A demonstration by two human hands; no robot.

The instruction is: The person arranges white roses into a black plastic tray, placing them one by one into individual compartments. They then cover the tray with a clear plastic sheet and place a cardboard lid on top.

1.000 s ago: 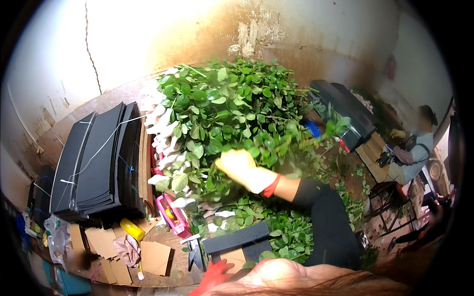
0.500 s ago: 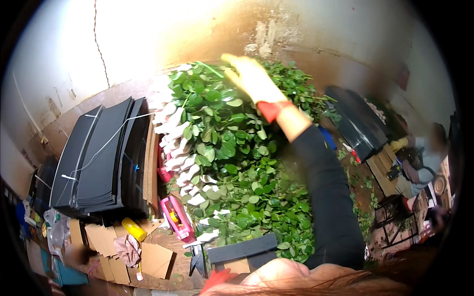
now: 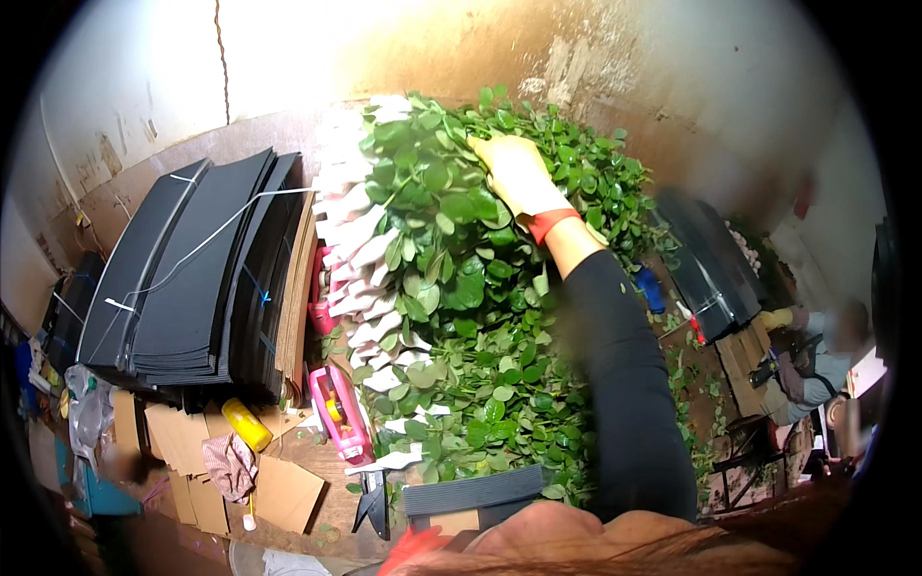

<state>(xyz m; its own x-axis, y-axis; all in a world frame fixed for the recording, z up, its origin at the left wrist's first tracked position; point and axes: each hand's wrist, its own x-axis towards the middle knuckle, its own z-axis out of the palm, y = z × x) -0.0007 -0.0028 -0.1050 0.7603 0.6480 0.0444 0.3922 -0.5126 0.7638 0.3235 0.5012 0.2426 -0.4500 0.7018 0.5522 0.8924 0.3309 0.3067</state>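
Observation:
My right hand (image 3: 514, 173), in a yellow glove with a red band at the wrist, is at the far side of a big heap of leafy stems (image 3: 499, 384). Its fingers are curled round a leafy stem (image 3: 423, 144) on top of the heap, and foliage partly hides the fingertips. White-covered heads (image 3: 360, 254) line the heap's left side, their stems running right under the leaves. My left hand is out of view; a red piece of cloth or band (image 3: 415, 549) shows at the lower edge.
Strapped black sheets (image 3: 197, 278) stand left. Closer are a pink tape dispenser (image 3: 341, 418), black-handled cutters (image 3: 373, 504), a yellow bottle (image 3: 247, 425), a checked cloth (image 3: 230, 466) and cardboard pieces (image 3: 288, 494). A co-worker (image 3: 816, 360) sits far right beside a black box (image 3: 711, 269).
My right hand has come down from above the heap's far edge onto the stems, its fingers closing from spread to curled. The view has shifted slightly.

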